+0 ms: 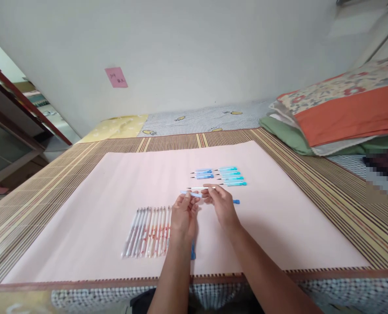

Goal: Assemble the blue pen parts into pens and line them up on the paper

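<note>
Running along the near edge, a blue-and-white checked cloth (92, 298) showed below a striped, slatted mat (59, 170) with a brown border. Over the mat lay a broad, smooth pale pink sheet (92, 187), tapering with distance. Beside the left forearm, a blue end piece (193, 251) was partly hidden; to its left, slim, glossy pens (148, 231) with reddish patterns lay side by side, tips away from the person.

Above the sheet's middle, the left hand (183, 214) had its grip closed on a slender pale blue tube (190, 193). The right hand (224, 204) pinched a thin white refill (198, 188), its dark point facing left, just beyond the tube. Another blue end piece (236, 202) showed right of the right hand.

Farther back, two blue barrels (205, 176) and four turquoise barrels (235, 178) lay in two groups, with thin dark-tipped refills (221, 174) among them.

Past the mat's ribbed far band stretched yellow fabric (121, 127) and a fine-checked cover (194, 117) with yellow motifs. At the right, a plump floral and orange pillow (341, 113) rested over soft green fabric (287, 135). Behind rose a plain pale wall (194, 52) bearing a pink rectangular note (116, 77); a reddish-brown frame (23, 98) slanted at far left.
</note>
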### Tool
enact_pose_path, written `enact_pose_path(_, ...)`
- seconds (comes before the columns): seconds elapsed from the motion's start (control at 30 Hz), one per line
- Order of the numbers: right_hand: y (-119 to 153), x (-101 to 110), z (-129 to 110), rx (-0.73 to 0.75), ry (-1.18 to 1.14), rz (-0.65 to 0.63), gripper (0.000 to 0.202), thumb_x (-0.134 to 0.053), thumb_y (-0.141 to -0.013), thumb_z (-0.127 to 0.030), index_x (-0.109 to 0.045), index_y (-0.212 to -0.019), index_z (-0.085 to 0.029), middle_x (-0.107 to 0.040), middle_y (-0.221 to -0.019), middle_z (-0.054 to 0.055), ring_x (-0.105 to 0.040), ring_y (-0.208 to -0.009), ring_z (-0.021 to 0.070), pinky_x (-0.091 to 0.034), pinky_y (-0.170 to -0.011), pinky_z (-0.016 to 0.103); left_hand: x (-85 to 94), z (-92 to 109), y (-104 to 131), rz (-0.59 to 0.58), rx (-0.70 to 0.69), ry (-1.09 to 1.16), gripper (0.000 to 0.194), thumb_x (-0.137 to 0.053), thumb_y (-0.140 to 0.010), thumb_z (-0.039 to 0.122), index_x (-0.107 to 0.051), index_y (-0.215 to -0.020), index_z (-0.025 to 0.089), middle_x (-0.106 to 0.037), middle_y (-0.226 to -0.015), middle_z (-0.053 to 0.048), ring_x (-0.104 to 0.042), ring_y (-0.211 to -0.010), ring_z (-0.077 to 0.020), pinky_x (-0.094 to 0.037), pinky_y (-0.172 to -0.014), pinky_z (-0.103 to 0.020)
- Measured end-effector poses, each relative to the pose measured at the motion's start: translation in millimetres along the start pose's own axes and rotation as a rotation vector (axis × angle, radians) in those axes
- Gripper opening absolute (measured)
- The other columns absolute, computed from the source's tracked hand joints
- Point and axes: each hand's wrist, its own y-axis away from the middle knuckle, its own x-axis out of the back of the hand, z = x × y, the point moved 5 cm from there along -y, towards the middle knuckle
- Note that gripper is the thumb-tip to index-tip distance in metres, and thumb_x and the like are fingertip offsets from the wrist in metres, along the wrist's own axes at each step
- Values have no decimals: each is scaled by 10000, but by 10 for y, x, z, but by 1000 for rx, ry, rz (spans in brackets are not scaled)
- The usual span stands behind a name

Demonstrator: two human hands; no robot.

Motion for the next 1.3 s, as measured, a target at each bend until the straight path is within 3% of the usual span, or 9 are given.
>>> enact_pose_path(0.17,47,0,-220,498,833,-70,266,-479,-965,-253,-706,-1090,-193,-745,-1047,107,-655,-1002,274,-463,-896,416,-20,21,39,24,118,41,138,-520,-987,168,-614,-893,130,-730,-813,-82,-747,-700,-165,-542,-542,-193)
enact_pose_path(0.3,55,-39,-124,554,1202,-153,274,-464,-958,-160,-726,-1031,-189,-733,-970,103,-623,-951,271,-422,-855,401,-48,39,50,-5,123,57,131,-485,-996,166,-601,-951,123,-690,-738,-71,-701,-621,-134,-517,-534,-181)
enact_pose_path(0.47,22,-7,-212,439,899,-161,197,-553,-929,-252,-728,-997,-192,-739,-1033,102,-640,-988,268,-456,-857,388,-89,-5,56,-126,127,-30,200,-718,-868,267,-632,-950,107,-619,-633,-19,-522,-465,-65,-311,-397,-124)
enact_pose_path(0.6,-11,10,-247,125,456,-325,326,-580,-922,-468,-682,-765,-202,-689,-697,22,-621,-679,185,-464,-654,305,-152,-201,110,-234,260,-76,347,-855,-734,340,-606,-768,101,-560,-582,17,-377,-401,-11,-203,-370,-114)
enact_pose_path(0.73,-101,176,-237,-11,292,-271,385,-693,-805,-535,-564,-641,-212,-532,-532,-43,-430,-481,113,-336,-491,262,-166,-371,162,-187,387,-21,288,-734,-873,329,-609,-767,92,-579,-600,-8,-409,-408,-21,-253,-371,-118)
enact_pose_path(0.83,-197,426,-318,35,350,-65,366,-699,-780,-528,-556,-659,-214,-537,-544,-38,-453,-498,123,-364,-509,265,-155,-437,194,-105,438,-7,270,-541,-995,267,-645,-851,64,-666,-687,-101,-588,-522,-87,-447,-466,-156)
enact_pose_path(0.97,-213,647,-561,199,665,94,307,-633,-807,-456,-535,-637,-219,-549,-547,-21,-484,-533,145,-378,-549,280,-144,-498,236,-31,455,-50,189,-494,-965,123,-656,-948,27,-732,-838,-193,-741,-771,-206,-607,-784,-296)
enact_pose_path(1.1,-176,661,-616,286,823,22,282,-569,-849,-422,-516,-654,-226,-561,-575,-17,-479,-549,148,-370,-556,277,-154,-526,253,-43,425,-103,178,-513,-934,96,-652,-1014,19,-744,-968,-236,-758,-885,-257,-571,-964,-385)
enact_pose_path(1.3,-180,618,-525,291,873,-110,263,-556,-856,-391,-515,-654,-227,-619,-621,-5,-545,-592,157,-409,-589,273,-132,-526,239,-36,422,-107,178,-514,-933,90,-653,-992,-4,-721,-1073,-286,-755,-939,-279,-537,-1018,-401)
